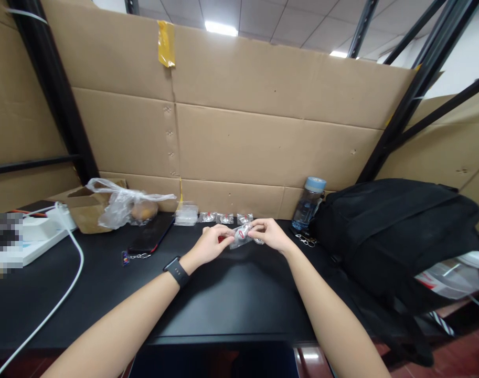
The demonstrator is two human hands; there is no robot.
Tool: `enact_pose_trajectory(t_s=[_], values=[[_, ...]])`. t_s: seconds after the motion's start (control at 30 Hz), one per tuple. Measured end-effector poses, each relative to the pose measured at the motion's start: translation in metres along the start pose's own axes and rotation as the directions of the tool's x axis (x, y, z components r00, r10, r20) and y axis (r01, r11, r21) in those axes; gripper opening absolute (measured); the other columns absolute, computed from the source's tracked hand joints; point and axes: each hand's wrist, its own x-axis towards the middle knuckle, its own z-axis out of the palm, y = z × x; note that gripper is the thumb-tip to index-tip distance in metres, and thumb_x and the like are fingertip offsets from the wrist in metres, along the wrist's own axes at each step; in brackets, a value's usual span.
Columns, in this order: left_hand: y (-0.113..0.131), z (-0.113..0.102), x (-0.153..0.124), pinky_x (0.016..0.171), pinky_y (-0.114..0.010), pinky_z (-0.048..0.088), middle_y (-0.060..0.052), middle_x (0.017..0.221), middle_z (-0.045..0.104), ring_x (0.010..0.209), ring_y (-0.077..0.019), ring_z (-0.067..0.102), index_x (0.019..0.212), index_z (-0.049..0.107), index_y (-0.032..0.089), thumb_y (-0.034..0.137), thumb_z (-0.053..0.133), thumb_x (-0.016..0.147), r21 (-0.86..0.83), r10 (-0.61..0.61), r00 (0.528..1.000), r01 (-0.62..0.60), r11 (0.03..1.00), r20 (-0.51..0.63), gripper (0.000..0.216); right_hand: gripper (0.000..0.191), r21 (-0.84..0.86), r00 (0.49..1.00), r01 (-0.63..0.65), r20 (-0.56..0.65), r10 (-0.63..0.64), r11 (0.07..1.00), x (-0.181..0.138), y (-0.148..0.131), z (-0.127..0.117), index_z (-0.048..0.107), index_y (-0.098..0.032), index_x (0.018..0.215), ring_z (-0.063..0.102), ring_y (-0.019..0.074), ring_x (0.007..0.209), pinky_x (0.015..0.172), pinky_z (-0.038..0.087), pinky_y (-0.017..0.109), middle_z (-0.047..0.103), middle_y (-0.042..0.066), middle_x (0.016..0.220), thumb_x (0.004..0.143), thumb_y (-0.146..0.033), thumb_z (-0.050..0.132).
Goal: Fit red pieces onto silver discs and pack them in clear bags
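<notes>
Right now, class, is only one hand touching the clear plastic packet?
No, the left hand and the right hand both pinch the clear plastic packet, one at each side.

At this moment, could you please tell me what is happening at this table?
A person's left hand and right hand together hold a small clear packet over the black table. Behind it, three similar packets lie in a row, beside some clear plastic. A blue-lidded bottle stands to the right, next to a black backpack.
</notes>
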Motion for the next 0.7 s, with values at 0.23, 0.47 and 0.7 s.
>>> enact_pose_trajectory(t_s=[0.23, 0.47, 0.7], values=[[0.000, -0.002, 0.000, 0.094, -0.035, 0.048, -0.003, 0.100, 0.077, 0.099, -0.0226, 0.069, 0.095, 0.077, 0.025, 0.030, 0.062, 0.090, 0.097, -0.125, 0.988, 0.134, 0.986, -0.093, 0.017, 0.028, -0.052, 0.998, 0.026, -0.055, -0.029, 0.998, 0.005, 0.005, 0.016, 0.072, -0.015, 0.085, 0.066, 0.0175, 0.071, 0.067, 0.049, 0.027, 0.074, 0.005, 0.078, 0.077, -0.041, 0.075], [-0.022, -0.012, 0.003, 0.101, -0.046, 0.039, -0.002, 0.105, 0.077, 0.114, -0.0275, 0.063, 0.116, 0.069, 0.029, 0.039, 0.052, 0.096, 0.264, -0.168, 0.981, 0.189, 0.946, -0.099, 0.028, 0.021, -0.179, 0.948, -0.134, -0.310, 0.074, 0.975, 0.025, 0.029, 0.017, 0.071, -0.016, 0.085, 0.067, 0.0176, 0.063, 0.061, 0.050, 0.026, 0.075, 0.007, 0.079, 0.078, -0.037, 0.072], [-0.049, -0.033, 0.004, 0.097, -0.037, 0.043, -0.004, 0.110, 0.075, 0.107, -0.0241, 0.063, 0.103, 0.074, 0.025, 0.027, 0.056, 0.091, 0.324, -0.065, 0.998, 0.070, 0.944, -0.026, 0.021, 0.011, -0.276, 0.851, -0.348, -0.493, 0.179, 0.896, 0.073, 0.045, -0.001, 0.074, -0.013, 0.077, 0.067, 0.0176, 0.066, 0.062, 0.048, 0.024, 0.074, 0.007, 0.071, 0.072, -0.022, 0.070]])
